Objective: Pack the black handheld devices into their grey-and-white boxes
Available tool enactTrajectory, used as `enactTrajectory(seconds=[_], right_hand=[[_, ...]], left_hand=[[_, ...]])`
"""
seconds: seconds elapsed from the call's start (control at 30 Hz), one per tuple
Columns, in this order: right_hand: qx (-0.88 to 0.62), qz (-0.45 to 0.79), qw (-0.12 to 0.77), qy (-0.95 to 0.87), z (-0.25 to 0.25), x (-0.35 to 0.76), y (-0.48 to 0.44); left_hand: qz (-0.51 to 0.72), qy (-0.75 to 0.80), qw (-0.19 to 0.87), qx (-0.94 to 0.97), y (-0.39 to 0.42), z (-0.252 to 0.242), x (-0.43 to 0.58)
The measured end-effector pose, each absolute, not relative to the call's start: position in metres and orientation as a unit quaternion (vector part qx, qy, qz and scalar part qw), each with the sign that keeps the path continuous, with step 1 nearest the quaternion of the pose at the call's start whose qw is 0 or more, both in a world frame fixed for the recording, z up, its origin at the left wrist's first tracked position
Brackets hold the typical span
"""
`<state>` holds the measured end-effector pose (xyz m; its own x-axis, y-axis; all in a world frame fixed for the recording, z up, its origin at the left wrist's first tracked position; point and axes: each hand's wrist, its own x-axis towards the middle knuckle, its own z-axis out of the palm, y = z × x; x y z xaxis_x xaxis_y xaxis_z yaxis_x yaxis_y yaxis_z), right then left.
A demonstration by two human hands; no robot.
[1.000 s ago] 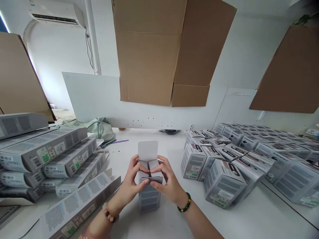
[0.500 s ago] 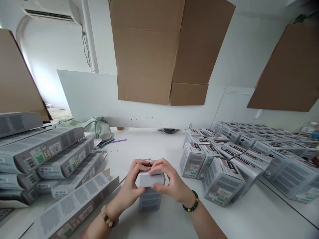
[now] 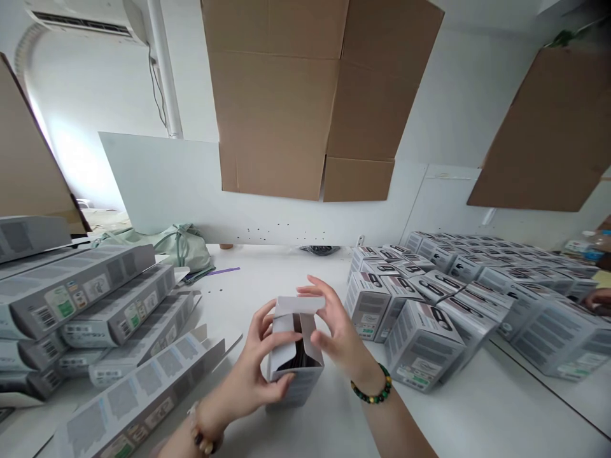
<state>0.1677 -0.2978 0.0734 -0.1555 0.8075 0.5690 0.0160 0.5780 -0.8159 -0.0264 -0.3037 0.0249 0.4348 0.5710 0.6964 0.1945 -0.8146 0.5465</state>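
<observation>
While my left hand grips the open-topped white box, my right hand hovers open, fingers spread, just beside its raised flap.

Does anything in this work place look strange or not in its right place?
Yes: a large opened-out cardboard carton hangs on the wall above the white table, an unusual place for it.

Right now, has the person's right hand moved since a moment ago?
Yes, the right hand moved forward: its fingertips are now nearly level with the purple strip.
</observation>
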Motion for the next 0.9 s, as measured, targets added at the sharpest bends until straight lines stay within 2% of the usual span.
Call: enactTrajectory(seconds=[0.13, 0.2, 0.3, 0.4, 0.47, 0.5, 0.53, 0.6, 0.67, 0.77, 0.83, 0.9], right_hand=[[-0.268, 0.438, 0.456, -0.727, 0.070, 0.169, -0.303], [-0.268, 0.461, 0.456, -0.713, 0.066, 0.169, -0.302], [-0.303, 0.451, 0.504, -0.672, 0.057, 0.169, -0.296], [-0.366, 0.329, 0.570, -0.658, 0.049, 0.171, -0.291], [-0.377, 0.166, 0.613, -0.674, 0.053, 0.172, -0.292], [-0.362, 0.087, 0.607, -0.702, 0.059, 0.173, -0.293], [-0.336, 0.026, 0.574, -0.746, 0.068, 0.174, -0.295], [-0.270, -0.021, 0.443, -0.855, 0.092, 0.174, -0.298], [-0.227, -0.005, 0.303, -0.926, 0.115, 0.170, -0.297], [-0.210, 0.021, 0.160, -0.964, 0.135, 0.155, -0.290], [-0.213, 0.028, 0.116, -0.970, 0.137, 0.140, -0.283], [-0.243, 0.051, 0.161, -0.955, 0.133, 0.128, -0.276]], left_hand=[[0.471, 0.289, 0.197, 0.810, -0.300, 0.025, -0.032], [0.485, 0.302, 0.206, 0.794, -0.297, 0.023, -0.034], [0.543, 0.305, 0.228, 0.749, -0.293, 0.018, -0.035], [0.576, 0.312, 0.249, 0.713, -0.289, 0.016, -0.034], [0.582, 0.315, 0.257, 0.704, -0.287, 0.015, -0.034], [0.582, 0.315, 0.257, 0.704, -0.287, 0.016, -0.033], [0.580, 0.315, 0.255, 0.707, -0.288, 0.016, -0.034], [0.572, 0.309, 0.247, 0.719, -0.290, 0.018, -0.033], [0.559, 0.297, 0.246, 0.734, -0.294, 0.021, -0.033], [0.547, 0.280, 0.256, 0.746, -0.298, 0.027, -0.031], [0.551, 0.274, 0.257, 0.745, -0.298, 0.029, -0.030], [0.553, 0.273, 0.258, 0.744, -0.298, 0.030, -0.029]])
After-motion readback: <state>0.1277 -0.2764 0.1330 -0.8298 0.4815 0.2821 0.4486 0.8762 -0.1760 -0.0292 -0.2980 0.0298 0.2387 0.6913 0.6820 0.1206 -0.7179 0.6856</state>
